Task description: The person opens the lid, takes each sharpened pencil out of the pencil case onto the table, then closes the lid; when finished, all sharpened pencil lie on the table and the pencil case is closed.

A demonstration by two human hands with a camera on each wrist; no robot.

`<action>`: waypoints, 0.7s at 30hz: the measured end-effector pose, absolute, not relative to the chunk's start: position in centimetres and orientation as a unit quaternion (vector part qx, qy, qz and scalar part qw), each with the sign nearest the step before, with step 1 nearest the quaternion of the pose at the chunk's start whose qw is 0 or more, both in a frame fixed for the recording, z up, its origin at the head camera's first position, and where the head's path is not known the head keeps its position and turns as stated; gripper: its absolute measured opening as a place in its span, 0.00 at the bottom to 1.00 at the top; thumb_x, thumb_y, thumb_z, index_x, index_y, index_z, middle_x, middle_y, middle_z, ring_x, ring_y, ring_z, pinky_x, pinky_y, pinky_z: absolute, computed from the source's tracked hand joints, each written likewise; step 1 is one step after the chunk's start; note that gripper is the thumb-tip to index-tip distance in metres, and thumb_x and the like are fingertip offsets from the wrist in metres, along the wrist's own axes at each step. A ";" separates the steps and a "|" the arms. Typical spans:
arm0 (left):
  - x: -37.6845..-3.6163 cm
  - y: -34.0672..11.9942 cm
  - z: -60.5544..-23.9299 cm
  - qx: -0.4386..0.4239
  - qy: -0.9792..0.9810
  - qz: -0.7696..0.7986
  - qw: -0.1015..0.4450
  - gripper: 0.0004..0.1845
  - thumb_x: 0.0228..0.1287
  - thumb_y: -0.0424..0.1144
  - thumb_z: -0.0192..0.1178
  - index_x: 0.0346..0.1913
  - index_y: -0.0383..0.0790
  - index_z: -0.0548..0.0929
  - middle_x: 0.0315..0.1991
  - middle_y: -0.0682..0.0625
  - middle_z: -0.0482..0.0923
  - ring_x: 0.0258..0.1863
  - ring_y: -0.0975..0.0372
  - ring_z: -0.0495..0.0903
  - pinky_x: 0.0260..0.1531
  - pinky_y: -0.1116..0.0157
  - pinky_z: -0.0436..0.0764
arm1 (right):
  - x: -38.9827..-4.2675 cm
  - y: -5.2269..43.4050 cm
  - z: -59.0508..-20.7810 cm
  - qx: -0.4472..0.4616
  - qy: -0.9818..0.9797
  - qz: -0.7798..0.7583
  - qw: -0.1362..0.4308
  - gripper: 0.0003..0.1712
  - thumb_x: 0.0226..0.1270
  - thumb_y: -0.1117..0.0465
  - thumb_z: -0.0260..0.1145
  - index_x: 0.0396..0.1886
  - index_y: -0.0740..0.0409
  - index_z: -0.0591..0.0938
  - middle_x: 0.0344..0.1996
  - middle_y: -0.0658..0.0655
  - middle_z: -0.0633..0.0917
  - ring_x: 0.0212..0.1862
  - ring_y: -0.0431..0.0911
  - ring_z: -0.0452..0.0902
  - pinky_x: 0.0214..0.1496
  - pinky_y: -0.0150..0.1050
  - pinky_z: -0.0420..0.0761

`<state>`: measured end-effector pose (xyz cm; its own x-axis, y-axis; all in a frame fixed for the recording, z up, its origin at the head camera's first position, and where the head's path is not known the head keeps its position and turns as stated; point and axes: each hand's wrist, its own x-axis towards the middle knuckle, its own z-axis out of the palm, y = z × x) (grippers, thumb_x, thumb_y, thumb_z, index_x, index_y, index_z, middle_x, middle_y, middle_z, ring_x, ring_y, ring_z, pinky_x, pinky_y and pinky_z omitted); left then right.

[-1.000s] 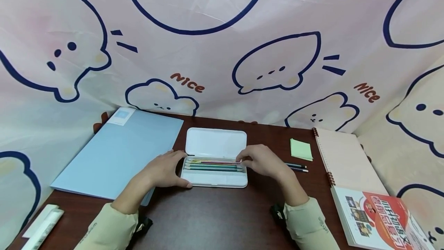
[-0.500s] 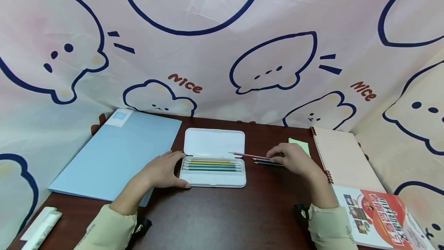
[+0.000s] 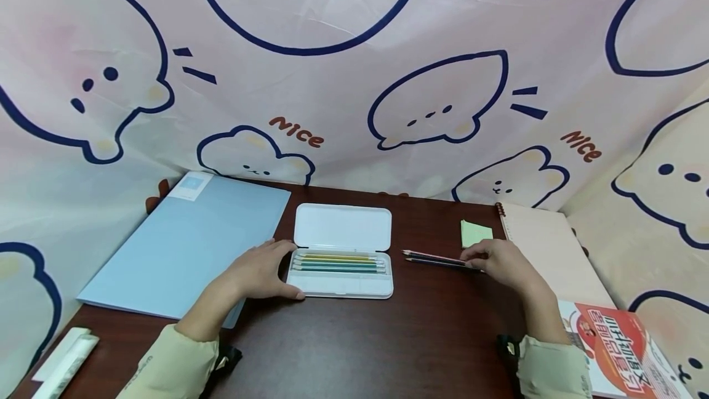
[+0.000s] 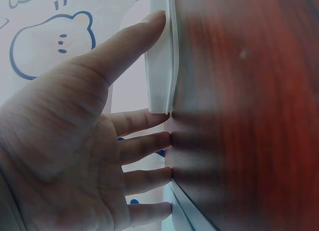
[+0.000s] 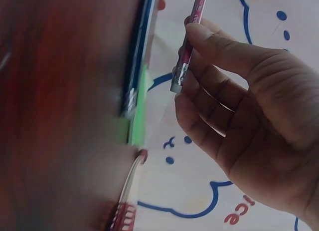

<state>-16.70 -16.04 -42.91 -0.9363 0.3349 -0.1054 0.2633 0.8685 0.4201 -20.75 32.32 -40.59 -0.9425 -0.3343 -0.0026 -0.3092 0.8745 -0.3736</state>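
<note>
My left hand (image 3: pixel 257 273) rests against the left end of the open white pencil case (image 3: pixel 376 293). Its thumb touches the case's front wall, the index finger is at a corner, and the other fingers reach down to the table. Several yellow and green pencils (image 3: pixel 338 265) lie in the case. On the right, my right hand (image 3: pixel 495 260) pinches a pink pencil (image 5: pixel 185 56) near its eraser end, between thumb and fingers. That pencil is just above or alongside dark pencils (image 5: pixel 135 56) on the table; whether they touch is unclear.
Green sticky notes (image 3: pixel 475 233) lie just behind the right hand. A spiral notebook (image 3: pixel 554 251) and a red-and-white book (image 3: pixel 620 343) are at the right. A blue folder (image 3: pixel 205 245) lies left, partly under the left forearm; a white packet (image 3: pixel 69 362) is at the left front.
My right hand has taken the pink pencil out of the case and carried it right to the dark pencils, lowering it there. The left hand stays at the case.
</note>
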 end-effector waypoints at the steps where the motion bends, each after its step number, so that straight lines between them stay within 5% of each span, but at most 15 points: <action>1: -16.7 -16.0 -42.9 0.154 0.963 0.203 0.089 0.50 0.42 0.64 0.78 0.66 0.39 0.75 0.68 0.40 0.75 0.71 0.39 0.68 0.66 0.39 0.71 | -20.7 32.6 -40.7 -0.163 0.969 -0.184 0.038 0.07 0.67 0.63 0.70 0.38 0.47 0.91 0.39 0.50 0.91 0.44 0.47 0.84 0.45 0.45 0.82; 7: -16.7 -16.0 -42.8 0.156 0.963 0.202 0.090 0.51 0.42 0.64 0.78 0.66 0.38 0.74 0.68 0.40 0.74 0.71 0.39 0.68 0.66 0.38 0.71 | -20.9 33.7 -41.4 -0.150 0.974 -0.164 0.052 0.07 0.67 0.63 0.70 0.35 0.46 0.91 0.36 0.47 0.90 0.45 0.47 0.83 0.51 0.53 0.82; 21: -16.7 -16.0 -42.8 0.156 0.963 0.202 0.091 0.51 0.42 0.64 0.78 0.67 0.38 0.74 0.68 0.39 0.74 0.71 0.38 0.67 0.67 0.37 0.69 | -21.0 33.8 -42.0 -0.145 0.976 -0.149 0.063 0.10 0.65 0.65 0.71 0.33 0.43 0.89 0.38 0.51 0.88 0.43 0.46 0.80 0.48 0.50 0.80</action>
<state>-16.68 -16.02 -42.77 -0.9352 0.3361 -0.1116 0.2628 0.8700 0.4172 -20.97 33.82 -41.99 -0.9498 -0.3026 -0.0790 -0.2652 0.9133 -0.3092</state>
